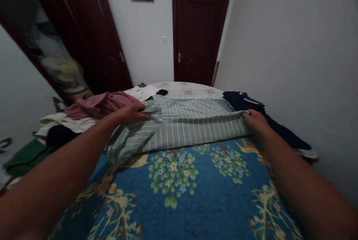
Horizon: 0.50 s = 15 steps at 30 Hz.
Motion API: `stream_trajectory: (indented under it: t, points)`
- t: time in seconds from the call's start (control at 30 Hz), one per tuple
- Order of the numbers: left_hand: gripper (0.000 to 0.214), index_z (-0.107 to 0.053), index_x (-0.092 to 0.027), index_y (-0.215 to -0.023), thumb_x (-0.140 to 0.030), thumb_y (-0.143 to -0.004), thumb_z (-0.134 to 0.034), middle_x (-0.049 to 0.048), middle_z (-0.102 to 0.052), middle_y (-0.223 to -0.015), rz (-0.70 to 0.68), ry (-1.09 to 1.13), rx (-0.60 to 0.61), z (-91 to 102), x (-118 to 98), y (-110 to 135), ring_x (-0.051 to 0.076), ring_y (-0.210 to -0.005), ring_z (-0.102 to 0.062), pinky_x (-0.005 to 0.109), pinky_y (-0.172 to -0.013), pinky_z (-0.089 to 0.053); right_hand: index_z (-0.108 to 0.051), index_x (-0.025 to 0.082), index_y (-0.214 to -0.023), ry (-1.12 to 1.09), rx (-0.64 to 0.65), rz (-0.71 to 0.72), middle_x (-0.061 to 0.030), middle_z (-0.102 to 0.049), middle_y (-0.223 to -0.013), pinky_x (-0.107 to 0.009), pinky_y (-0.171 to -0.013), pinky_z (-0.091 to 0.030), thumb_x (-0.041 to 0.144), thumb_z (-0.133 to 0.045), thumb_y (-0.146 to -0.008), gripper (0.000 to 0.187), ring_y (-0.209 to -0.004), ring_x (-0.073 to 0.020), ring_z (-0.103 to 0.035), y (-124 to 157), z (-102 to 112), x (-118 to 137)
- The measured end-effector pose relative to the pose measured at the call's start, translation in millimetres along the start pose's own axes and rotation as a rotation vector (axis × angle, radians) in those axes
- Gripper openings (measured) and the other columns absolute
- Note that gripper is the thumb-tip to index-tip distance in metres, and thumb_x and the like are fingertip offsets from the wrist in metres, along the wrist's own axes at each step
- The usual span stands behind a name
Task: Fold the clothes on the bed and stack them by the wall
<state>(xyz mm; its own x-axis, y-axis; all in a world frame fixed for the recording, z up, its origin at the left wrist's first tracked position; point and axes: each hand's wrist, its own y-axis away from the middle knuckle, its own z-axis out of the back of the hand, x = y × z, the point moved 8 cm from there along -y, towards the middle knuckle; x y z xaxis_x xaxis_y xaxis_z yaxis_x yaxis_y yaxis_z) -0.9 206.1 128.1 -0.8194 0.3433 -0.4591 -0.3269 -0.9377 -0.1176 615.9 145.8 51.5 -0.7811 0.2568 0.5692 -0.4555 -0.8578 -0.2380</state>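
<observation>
A grey-green shirt with white stripes (192, 132) lies sideways across the bed or table, its near side folded over along its length. My left hand (132, 113) pinches the shirt near its shoulder end, with a sleeve hanging toward me below it. At the hem end, my right hand (256, 119) grips the shirt's corner between thumb and fingers. The cloth is stretched between both hands. Under the shirt is a blue quilted cover with flowering trees (195, 202).
Clothes are heaped at left: a pink garment (103, 105), a white one (144, 91) and a green one (26, 157). Dark navy clothes (243, 102) lie at right by the wall. A patterned white cloth (192, 90) covers the far end. Two dark red doors (200, 27) stand beyond.
</observation>
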Motion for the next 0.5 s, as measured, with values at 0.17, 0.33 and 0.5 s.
stream_trajectory:
  t: [0.17,0.33,0.5]
  points:
    - [0.055,-0.075,-0.013,-0.125,-0.049,-0.083,-0.076,0.0104,-0.081,-0.111,0.091,0.059,-0.046,-15.1,39,-29,0.023,-0.095,-0.072,0.032,-0.086,-0.056,-0.080,0.012,-0.111,0.302,0.057,-0.032,-0.0242,-0.078,-0.108,-0.039,-0.076,-0.046,0.048,-0.044,-0.099,0.052,-0.093,-0.0335,-0.071,-7,-52,-23]
    - [0.044,-0.077,-0.015,-0.113,-0.052,-0.096,-0.063,0.0107,-0.082,-0.108,0.141,-0.065,-0.182,-10.9,57,30,0.025,-0.096,-0.073,0.034,-0.087,-0.054,-0.080,0.010,-0.122,0.403,0.136,-0.010,-0.0309,-0.075,-0.119,-0.042,-0.080,-0.046,0.054,-0.039,-0.104,0.063,-0.102,-0.0364,-0.072,-5,-61,-35]
    - [0.049,-0.075,-0.021,-0.119,-0.057,-0.087,-0.080,0.0097,-0.079,-0.114,0.072,-0.299,-0.043,-43.7,36,132,0.029,-0.106,-0.071,0.038,-0.091,-0.052,-0.076,0.008,-0.131,0.457,0.228,-0.011,-0.0297,-0.076,-0.120,-0.042,-0.078,-0.048,0.045,-0.039,-0.102,0.060,-0.101,-0.0374,-0.072,0,-64,-35]
